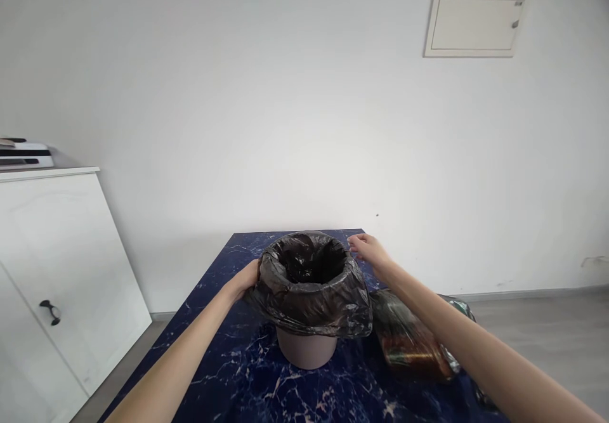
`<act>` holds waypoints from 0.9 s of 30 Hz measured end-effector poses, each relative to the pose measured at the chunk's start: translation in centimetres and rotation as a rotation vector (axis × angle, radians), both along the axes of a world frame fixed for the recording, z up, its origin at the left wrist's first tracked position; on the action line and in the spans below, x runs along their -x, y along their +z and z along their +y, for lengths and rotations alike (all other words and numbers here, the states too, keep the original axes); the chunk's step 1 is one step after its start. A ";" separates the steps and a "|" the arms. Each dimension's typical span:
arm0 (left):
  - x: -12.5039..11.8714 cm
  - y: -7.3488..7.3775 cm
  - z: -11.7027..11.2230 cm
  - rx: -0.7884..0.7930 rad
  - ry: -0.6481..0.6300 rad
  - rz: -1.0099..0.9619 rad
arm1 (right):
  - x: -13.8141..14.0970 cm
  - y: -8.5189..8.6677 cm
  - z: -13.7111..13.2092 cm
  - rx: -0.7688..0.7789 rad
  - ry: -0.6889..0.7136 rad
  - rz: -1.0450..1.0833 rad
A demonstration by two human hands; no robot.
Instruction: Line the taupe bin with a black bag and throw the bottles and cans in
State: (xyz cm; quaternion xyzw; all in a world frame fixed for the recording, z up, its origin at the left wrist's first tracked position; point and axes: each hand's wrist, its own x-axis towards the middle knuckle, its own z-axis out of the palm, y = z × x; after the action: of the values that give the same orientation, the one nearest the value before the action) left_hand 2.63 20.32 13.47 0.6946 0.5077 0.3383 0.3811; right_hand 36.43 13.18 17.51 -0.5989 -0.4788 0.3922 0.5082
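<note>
A black garbage bag (309,305) lines a small trash can (307,350), its upper part folded down over the rim and hanging loosely around the outside. The bag's mouth is wide, with crumpled plastic inside. At the left side of the rim, my left hand (246,276) grips the bag; its fingertips are hidden behind the plastic. My right hand (368,250) is beside the rim at the far right, with curled fingers close to the bag and nothing visible in them.
The can stands on a blue marble-patterned table (285,397) against a white wall. Right of it, partly under my right forearm, lies a clear plastic package (413,340) with brownish contents. A white cabinet (71,271) stands at the left, with a white device (26,155) on top.
</note>
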 end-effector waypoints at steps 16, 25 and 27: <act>5.7 -11.4 -7.3 -0.117 0.300 0.202 | 0.4 3.5 -4.5 0.210 0.258 -0.076; 6.5 -12.5 -9.0 -0.246 0.279 0.179 | -2.8 1.0 -0.9 0.201 -0.055 0.138; 6.6 -12.7 -8.7 -0.256 0.283 0.181 | -4.2 0.5 -0.1 0.182 -0.122 0.184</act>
State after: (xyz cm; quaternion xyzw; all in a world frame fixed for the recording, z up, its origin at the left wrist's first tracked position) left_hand -3.93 11.57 0.81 0.6867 0.5852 0.3864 0.1916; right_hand 40.59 13.06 18.05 -0.6320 -0.3554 0.4557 0.5163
